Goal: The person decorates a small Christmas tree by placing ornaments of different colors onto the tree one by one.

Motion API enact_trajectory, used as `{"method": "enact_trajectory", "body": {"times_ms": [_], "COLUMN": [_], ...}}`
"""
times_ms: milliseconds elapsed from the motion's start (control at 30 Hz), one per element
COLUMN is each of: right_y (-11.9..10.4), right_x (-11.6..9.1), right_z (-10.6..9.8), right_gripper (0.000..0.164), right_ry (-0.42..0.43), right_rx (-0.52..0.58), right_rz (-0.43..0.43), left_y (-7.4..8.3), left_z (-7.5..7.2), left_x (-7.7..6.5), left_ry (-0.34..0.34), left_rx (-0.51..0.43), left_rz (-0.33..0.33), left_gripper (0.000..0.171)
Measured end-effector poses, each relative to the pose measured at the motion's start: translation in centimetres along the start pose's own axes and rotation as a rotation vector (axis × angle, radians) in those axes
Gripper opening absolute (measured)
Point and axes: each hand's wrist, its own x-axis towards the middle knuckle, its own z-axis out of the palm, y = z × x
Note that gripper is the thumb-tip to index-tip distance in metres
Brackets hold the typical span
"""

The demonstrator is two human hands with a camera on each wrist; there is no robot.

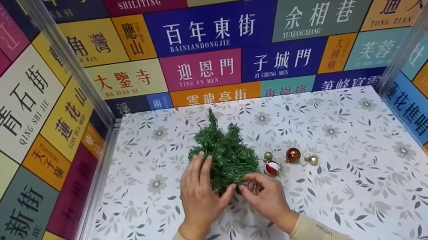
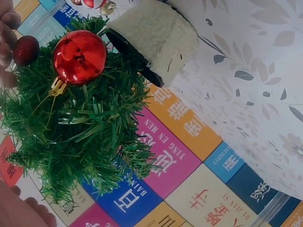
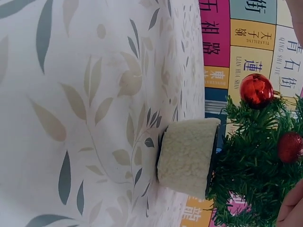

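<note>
A small artificial Christmas tree stands on the table in a pot wrapped in cream fleece. A shiny red ball ornament with a gold cap and loop rests on its branches. Beside it, a dark red glitter ball sits against the greenery. My left hand lies along the tree's left side, fingers mostly straight and touching the branches. At the tree's front right, my right hand has curled fingers and thumb pinching at the glitter ball; its exact hold is partly hidden.
Right of the tree lie a red-and-white ball, a copper-brown ball and small gold balls. The leaf-patterned table is enclosed by colourful sign-covered walls at the back and sides.
</note>
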Motion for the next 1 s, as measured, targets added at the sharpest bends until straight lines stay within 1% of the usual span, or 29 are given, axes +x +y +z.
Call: {"method": "enact_trajectory", "body": {"times_ms": [100, 267, 400, 467, 600, 667, 767, 867, 1000], "right_y": [0.1, 0.9, 2.6, 3.6, 5.9, 6.9, 8.1, 9.2, 10.6], "right_x": [-0.2, -1.0, -1.9, -2.3, -3.0, -3.1, -3.2, -3.0, -2.3], "right_z": [-0.6, -2.1, -3.7, -4.7, -6.6, -7.4, -8.4, -9.0, -9.3], "right_gripper": [0.029, 0.03, 0.035, 0.036, 0.031, 0.028, 0.028, 0.032, 0.042], "right_ry": [-0.015, -0.021, -0.019, -0.026, -0.077, -0.104, -0.146, -0.191, -0.239], "right_rx": [-0.005, -0.028, -0.101, -0.167, -0.299, -0.358, -0.415, -0.468, -0.511], "right_rz": [-0.016, -0.105, -0.139, -0.142, -0.087, -0.029, 0.078, 0.188, 0.281], "left_y": [0.0, 0.0, 0.0, 0.0, -0.1, -0.1, -0.1, -0.2, -0.2], "left_z": [0.1, 0.3, 0.3, 0.3, 0.2, 0.2, 0.2, 0.3, 0.3], "left_x": [-0.1, 0.0, 0.1, 0.1, 0.1, 0.1, 0.1, 0.1, 0.1], "left_ry": [-0.031, -0.063, -0.09, -0.105, -0.119, -0.125, -0.124, -0.122, -0.133], "left_rx": [0.015, 0.029, 0.042, 0.054, 0.072, 0.078, 0.086, 0.094, 0.104], "left_rz": [-0.019, -0.063, -0.094, -0.101, -0.107, -0.108, -0.106, -0.11, -0.12], "left_gripper": [0.094, 0.102, 0.103, 0.102, 0.1, 0.1, 0.103, 0.108, 0.112]}}
